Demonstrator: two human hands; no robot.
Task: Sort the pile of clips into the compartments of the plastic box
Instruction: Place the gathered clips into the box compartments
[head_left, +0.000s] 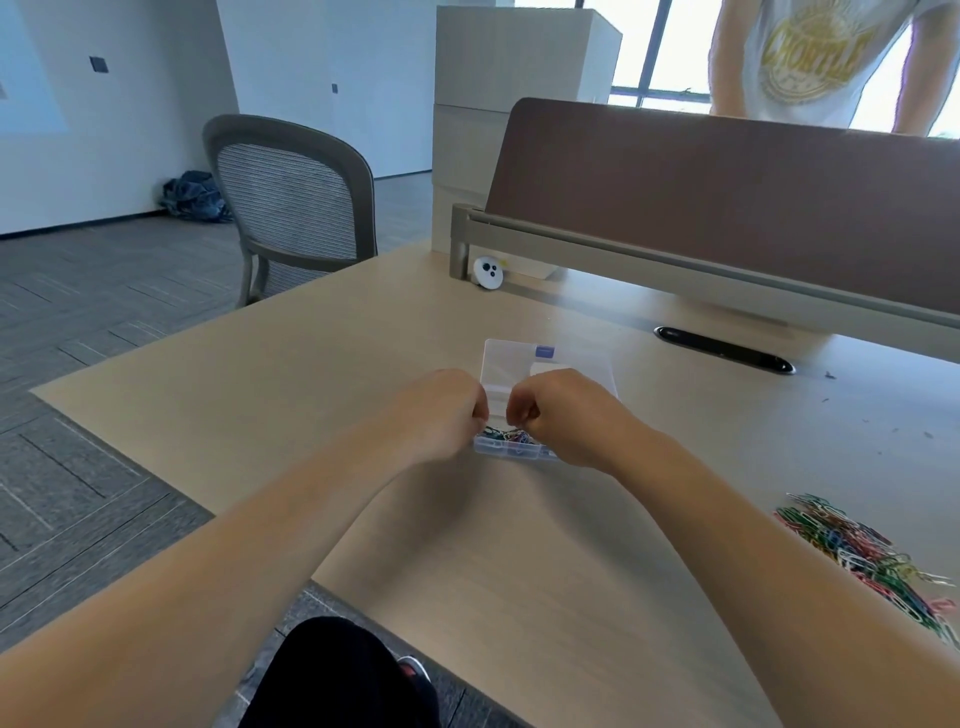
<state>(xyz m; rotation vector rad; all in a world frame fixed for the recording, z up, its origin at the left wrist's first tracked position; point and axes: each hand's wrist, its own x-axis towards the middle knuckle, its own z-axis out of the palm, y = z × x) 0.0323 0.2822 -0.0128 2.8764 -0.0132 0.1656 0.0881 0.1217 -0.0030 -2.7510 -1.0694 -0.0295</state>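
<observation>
A clear plastic box (514, 451) sits mid-table with its lid (519, 364) swung up and back. Colourful clips (506, 435) show inside the box between my hands. My left hand (441, 415) has its fingers curled at the box's left side, on the lid's lower edge. Over the right side, my right hand (558, 415) is curled the same way. Whether the fingers pinch the lid or a clip is hidden. A pile of coloured paper clips (862, 551) lies on the table at the far right, apart from both hands.
A brown desk divider (727, 208) stands behind the box, with a cable slot (724, 349) and a small white round device (487, 272) near it. A person in a white shirt (810, 62) stands beyond the divider. A grey chair (296, 202) stands left of the table.
</observation>
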